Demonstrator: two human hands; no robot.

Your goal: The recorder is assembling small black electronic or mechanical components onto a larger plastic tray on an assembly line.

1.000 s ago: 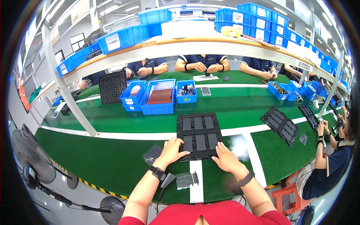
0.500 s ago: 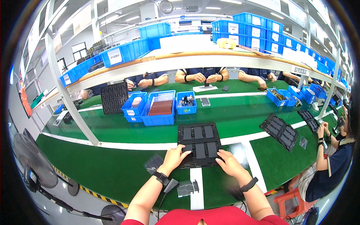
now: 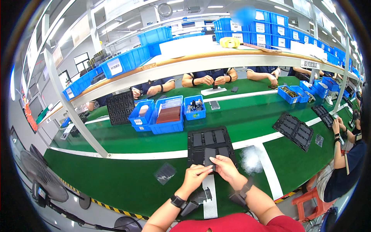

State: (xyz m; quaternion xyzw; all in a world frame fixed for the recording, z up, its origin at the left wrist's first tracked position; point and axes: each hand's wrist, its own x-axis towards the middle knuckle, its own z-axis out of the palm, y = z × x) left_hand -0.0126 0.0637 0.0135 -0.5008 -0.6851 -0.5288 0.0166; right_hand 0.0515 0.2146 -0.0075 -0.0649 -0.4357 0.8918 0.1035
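Observation:
Just above the near part of a black compartment tray (image 3: 196, 142), a dark flat rectangular piece (image 3: 210, 154) is tilted up between my hands. My right hand (image 3: 228, 169) grips it from the right, thumb across its face. At its lower end, my left hand (image 3: 194, 177) is closed, fingertips pinched against the near edge. More dark rectangular pieces (image 3: 208, 137) lie in the tray's far row. My hands partly cover the near row. Both wrists wear black bands, with a small dark box hanging at each.
Clear film sheets (image 3: 165, 173) lie left of the tray, and another (image 3: 201, 195) lies below my hands. A white hazy patch (image 3: 251, 159) shows at right. Beyond stand blue bins (image 3: 167, 127) and a second black tray (image 3: 293, 131). Co-workers sit opposite and at right; a shelf post (image 3: 87, 127) rises at left.
Both hands have left the tray's sides and come together over its near part. A dark rectangular piece is now raised between them. The view has shifted slightly.

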